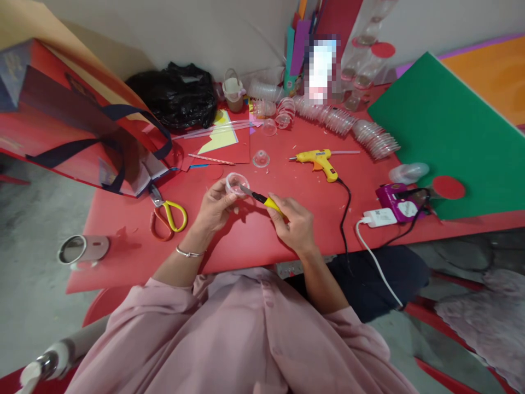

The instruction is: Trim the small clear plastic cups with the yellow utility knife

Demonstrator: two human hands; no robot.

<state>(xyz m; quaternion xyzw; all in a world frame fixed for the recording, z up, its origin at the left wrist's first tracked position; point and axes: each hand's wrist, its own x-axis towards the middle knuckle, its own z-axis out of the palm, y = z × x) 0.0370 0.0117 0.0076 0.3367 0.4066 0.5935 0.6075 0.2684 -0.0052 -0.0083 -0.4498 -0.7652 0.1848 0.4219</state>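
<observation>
My left hand (217, 205) is closed on a small clear plastic cup (237, 184), its open mouth turned up toward me. In my right hand (294, 223) is a yellow and black utility knife (266, 200). The blade points left and reaches to the cup's rim; whether it cuts into the plastic I cannot tell. Just beyond the hands, another clear plastic cup (261, 158) sits upside down on the red table (262, 241). A yellow glue gun (322, 160) with a clear glue stick in its back lies to the right.
Scissors (169, 219) with a yellow and an orange handle lie left of my hands, near a metal mug (86, 249). Stacked clear cups (340, 119) line the back. A purple power strip (397, 202), corded, and a green board (447, 148) are right. A red bag (82, 115) stands left.
</observation>
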